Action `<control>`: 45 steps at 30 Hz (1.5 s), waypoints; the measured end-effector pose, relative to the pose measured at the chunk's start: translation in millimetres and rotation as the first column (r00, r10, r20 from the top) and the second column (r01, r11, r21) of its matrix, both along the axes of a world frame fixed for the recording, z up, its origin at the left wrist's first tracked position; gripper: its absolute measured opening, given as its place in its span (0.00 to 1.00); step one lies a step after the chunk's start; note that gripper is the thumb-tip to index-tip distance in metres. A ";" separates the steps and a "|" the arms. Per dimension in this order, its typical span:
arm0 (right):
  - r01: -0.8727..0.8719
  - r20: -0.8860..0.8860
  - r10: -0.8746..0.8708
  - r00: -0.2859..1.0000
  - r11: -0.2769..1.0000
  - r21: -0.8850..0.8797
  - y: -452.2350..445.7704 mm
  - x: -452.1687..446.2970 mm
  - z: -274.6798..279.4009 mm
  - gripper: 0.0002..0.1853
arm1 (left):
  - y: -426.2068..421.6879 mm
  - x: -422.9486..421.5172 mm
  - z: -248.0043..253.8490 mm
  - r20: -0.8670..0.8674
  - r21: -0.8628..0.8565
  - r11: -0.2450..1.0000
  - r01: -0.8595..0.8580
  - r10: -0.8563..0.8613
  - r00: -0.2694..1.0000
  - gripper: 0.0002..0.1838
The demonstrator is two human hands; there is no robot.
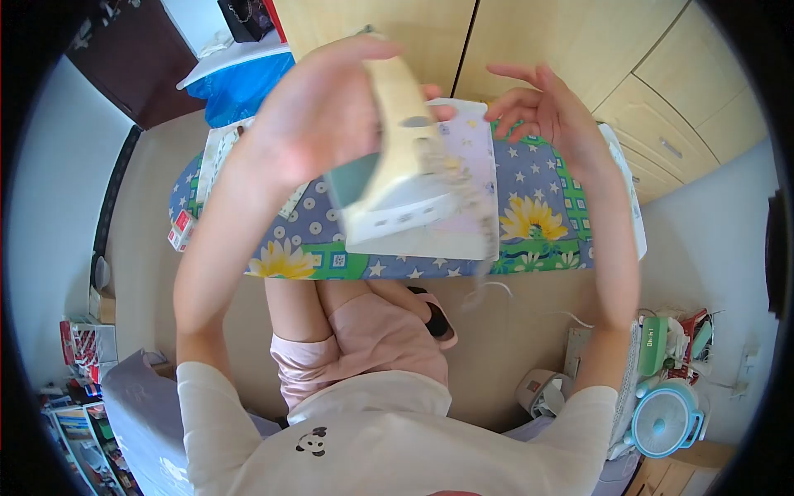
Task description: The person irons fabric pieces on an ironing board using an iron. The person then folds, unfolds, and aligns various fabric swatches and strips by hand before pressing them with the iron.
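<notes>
Raised above the table, my left hand is closed around a cream and white object smeared by motion. It has a curved cream body, a dark green part at its left and a white lower edge with grey marks. Its exact kind I cannot make out. My fingertips show on its far side. My right hand is apart from it at the right, open with its fingers spread and nothing in them. Below the object lies a pale board or mat with a floral pattern, partly covered by it.
A patterned cloth with stars and yellow flowers covers the table. Small red and white boxes are at its left edge. Wooden cabinets stand behind; a blue plastic bag is at back left. A light-blue fan sits at lower right.
</notes>
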State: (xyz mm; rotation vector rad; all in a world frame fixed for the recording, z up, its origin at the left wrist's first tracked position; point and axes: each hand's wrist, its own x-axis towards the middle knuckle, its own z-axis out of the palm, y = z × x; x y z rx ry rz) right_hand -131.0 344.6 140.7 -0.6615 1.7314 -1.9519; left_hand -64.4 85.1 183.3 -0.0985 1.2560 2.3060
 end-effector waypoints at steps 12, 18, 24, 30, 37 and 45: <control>0.207 -0.071 -0.200 0.977 0.827 0.523 27.4 33.8 36.1 0.37 | 101.7 -24.2 -15.8 -0.242 0.106 0.929 0.354 -0.321 0.916 0.19; 0.324 -0.009 -0.386 0.923 0.762 0.560 72.7 41.6 14.6 0.36 | 21.2 20.5 -36.6 -0.665 -0.568 0.823 -0.016 -0.447 0.599 0.16; 0.423 0.007 -0.511 0.860 0.720 0.550 96.5 31.6 -7.8 0.37 | -30.3 29.3 -140.7 -0.518 -0.654 0.316 -0.687 -0.849 0.102 0.12; 0.349 -0.023 -0.436 0.900 0.688 0.636 94.5 28.3 -21.2 0.37 | -27.0 25.4 -156.5 -0.527 -0.480 0.338 -0.810 -0.849 -0.042 0.09; 0.734 -0.908 0.097 0.407 0.557 0.389 16.9 68.6 -28.4 0.24 | -22.3 22.9 -145.6 -0.554 -0.545 0.320 -0.775 -0.831 0.046 0.06; 0.616 -0.896 0.249 0.368 0.656 0.436 -77.0 82.9 -87.8 0.12 | -17.0 23.1 -119.8 -0.637 -0.630 0.339 -0.699 -0.741 0.214 0.08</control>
